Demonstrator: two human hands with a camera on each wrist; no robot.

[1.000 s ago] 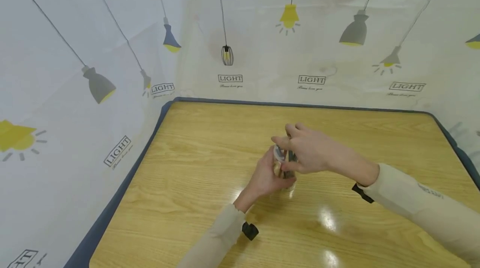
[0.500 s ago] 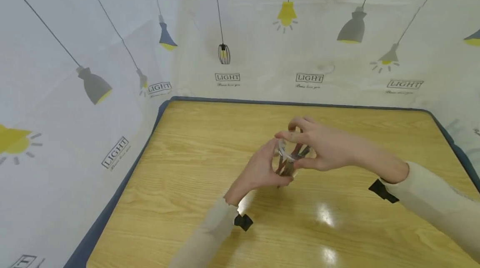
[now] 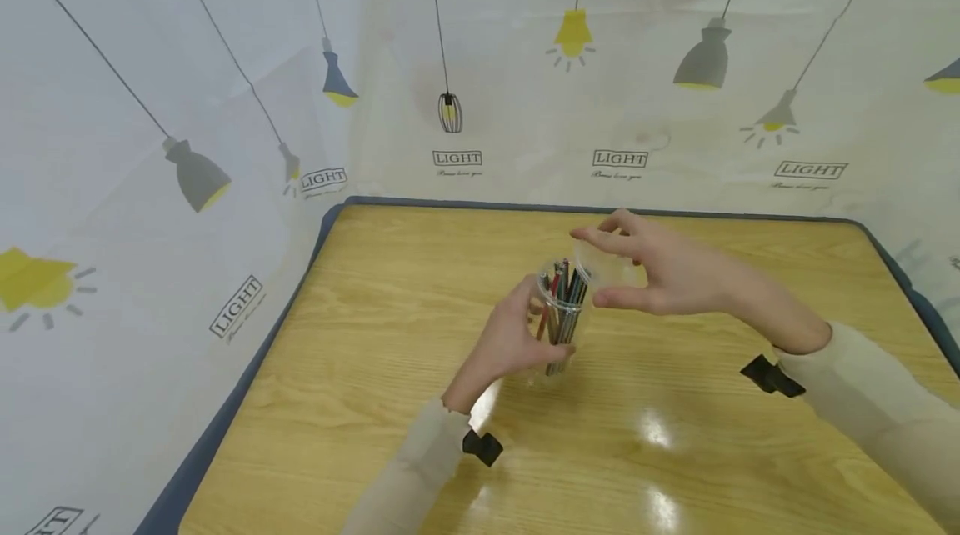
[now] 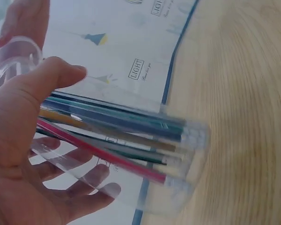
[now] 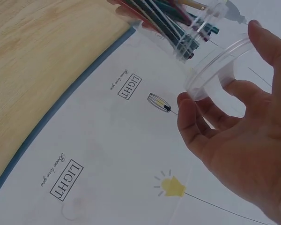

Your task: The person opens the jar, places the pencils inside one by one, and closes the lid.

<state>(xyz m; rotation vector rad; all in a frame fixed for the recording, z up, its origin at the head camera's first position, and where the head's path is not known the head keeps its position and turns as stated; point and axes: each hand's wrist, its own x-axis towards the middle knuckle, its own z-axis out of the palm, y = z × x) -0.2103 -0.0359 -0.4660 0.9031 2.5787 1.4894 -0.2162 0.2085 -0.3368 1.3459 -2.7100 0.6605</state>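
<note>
My left hand [image 3: 512,335] grips a clear plastic jar [image 3: 562,302] round its side, thumb across the front and fingers behind. Inside stand several slim colored pencils, among them a red pencil [image 4: 103,152] and dark green and blue ones; their exact kind is partly blurred by the plastic. Just right of the jar's mouth and above it, my right hand [image 3: 663,268] pinches a clear round lid [image 5: 218,68] by its edge between thumb and fingers. In the right wrist view a narrow gap separates the lid from the jar's rim. The jar is slightly tilted.
A wooden table [image 3: 375,335] with a blue edge lies under both hands. Behind and to the left hangs a white sheet [image 3: 517,102] printed with lamps. Black straps show at both sleeves.
The lid has come off the jar's mouth with my right hand, which moved up and right. The jar's open top with the pencils now shows, and my left hand still holds the jar.
</note>
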